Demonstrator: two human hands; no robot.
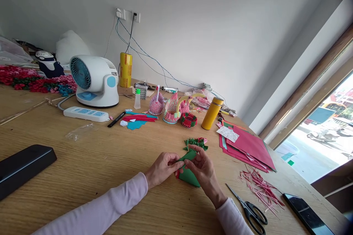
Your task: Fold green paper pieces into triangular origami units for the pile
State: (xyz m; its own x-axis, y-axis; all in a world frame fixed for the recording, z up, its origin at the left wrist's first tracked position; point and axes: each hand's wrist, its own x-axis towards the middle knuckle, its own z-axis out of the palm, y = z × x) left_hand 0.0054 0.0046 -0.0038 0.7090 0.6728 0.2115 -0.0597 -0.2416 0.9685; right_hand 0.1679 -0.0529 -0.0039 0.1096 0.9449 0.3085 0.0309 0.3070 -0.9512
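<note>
"Green paper piece (189, 157) — where is it, exactly?"

"Between both hands, over the table (124, 154), well in from its right edge. The long axis slants from the left hand (162, 168) away toward the back edge and the right hand (204, 168). Both touch it, so neither is nearer."

"And their grip?"

"Close together, each pinching the paper between thumb and fingers."

"Counts?"

"One piece held. Green paper (190, 178) lies below, red showing at its side — layers I can't count. Small folded pieces (195, 143) just beyond overlap too much to number. Toward the right edge: one pair of scissors (245, 203), one phone (307, 213)."
</note>
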